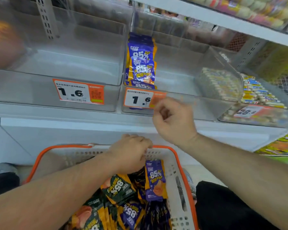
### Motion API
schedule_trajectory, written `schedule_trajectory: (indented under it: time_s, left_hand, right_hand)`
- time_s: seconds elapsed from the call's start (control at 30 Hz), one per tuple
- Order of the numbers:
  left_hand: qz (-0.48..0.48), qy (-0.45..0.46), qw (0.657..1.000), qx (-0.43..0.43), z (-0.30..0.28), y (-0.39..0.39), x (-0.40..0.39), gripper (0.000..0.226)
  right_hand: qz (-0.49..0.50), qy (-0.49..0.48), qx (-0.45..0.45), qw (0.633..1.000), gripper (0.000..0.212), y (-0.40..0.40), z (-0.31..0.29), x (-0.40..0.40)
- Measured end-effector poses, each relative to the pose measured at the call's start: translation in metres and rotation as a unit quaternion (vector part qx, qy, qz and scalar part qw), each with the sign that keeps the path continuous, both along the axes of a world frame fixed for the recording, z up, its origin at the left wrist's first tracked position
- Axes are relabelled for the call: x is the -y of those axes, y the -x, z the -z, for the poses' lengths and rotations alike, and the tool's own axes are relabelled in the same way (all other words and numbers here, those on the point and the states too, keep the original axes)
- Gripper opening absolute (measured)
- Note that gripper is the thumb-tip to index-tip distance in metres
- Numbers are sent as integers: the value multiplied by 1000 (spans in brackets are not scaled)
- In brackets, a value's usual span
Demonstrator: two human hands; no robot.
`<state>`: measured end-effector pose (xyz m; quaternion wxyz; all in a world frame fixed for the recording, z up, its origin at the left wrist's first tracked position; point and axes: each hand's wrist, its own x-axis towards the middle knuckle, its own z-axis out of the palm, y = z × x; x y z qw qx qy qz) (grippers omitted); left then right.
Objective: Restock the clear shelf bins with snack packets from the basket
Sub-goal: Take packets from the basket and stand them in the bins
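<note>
The left hand [131, 153] is low in the basket [186, 171], near its far rim. Its fingers curl down by the top of a purple packet [155, 180], but I cannot tell if it grips it. More purple and green packets [118, 186] lie piled in the basket. The right hand [171, 120] is higher up, in front of the middle clear bin [173, 77]. Its fingers are curled together and hold nothing. A row of purple packets in the bin [142, 63] stands along the bin's left wall. A price tag [140, 99] sticks on the bin's front edge, just left of the right hand. The left clear bin [70, 63] has another tag [78, 92].
</note>
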<state>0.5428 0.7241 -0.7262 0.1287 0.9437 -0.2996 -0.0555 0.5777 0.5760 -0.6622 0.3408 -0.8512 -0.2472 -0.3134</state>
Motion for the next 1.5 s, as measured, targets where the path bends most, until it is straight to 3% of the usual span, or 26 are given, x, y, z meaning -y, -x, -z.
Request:
schedule_trajectory:
  time_s: [0.07,0.13,0.27,0.37,0.47,0.57,0.63,0.73,0.77,0.93,1.07,1.13,1.27,1.37,1.5]
  left_hand:
    - [-8,-37,998,-51,10,4,-1,46]
    - [-22,-55,994,-96,19,6,-5,48]
    - [-35,-48,987,-149,32,3,-8,58]
    - [-26,-36,985,-165,33,-2,-4,56]
    - [-24,-31,984,-173,33,-4,-2,46]
    - [-28,-32,983,-180,33,-5,-1,43]
    - [-26,-36,982,-181,31,-4,0,44]
    - [-29,-51,981,-186,30,-1,-2,51]
    - [-33,-57,979,-195,30,0,-4,54]
    - [-53,-68,968,-237,25,5,-14,69]
    - [-69,-7,961,-268,12,5,-15,78]
    - [-59,36,961,-269,1,4,-14,71]
    - [-40,178,956,-231,-19,-6,-13,28]
    - [-87,336,908,-236,-38,-11,-13,27]
    - [-105,532,821,-179,-73,-7,-8,45]
  right_hand:
    - [-1,-11,-114,993,8,15,37,7]
    - [4,96,-223,970,7,18,79,18]
    - [-19,424,-380,822,33,9,149,37]
    - [8,530,-432,730,49,9,178,44]
    - [50,569,-408,712,85,15,195,45]
    - [66,564,-407,715,96,18,204,42]
    - [64,561,-412,715,88,19,205,44]
    - [41,569,-406,714,33,18,192,46]
    - [29,560,-419,714,22,17,186,47]
    - [-42,484,-525,698,15,6,134,49]
    - [-77,413,-516,746,15,2,67,43]
    - [-79,344,-530,771,16,3,37,42]
    - [-68,105,-574,809,17,12,-11,44]
    - [-18,-82,-561,823,27,18,-38,49]
    - [-34,-303,-553,776,58,22,-58,55]
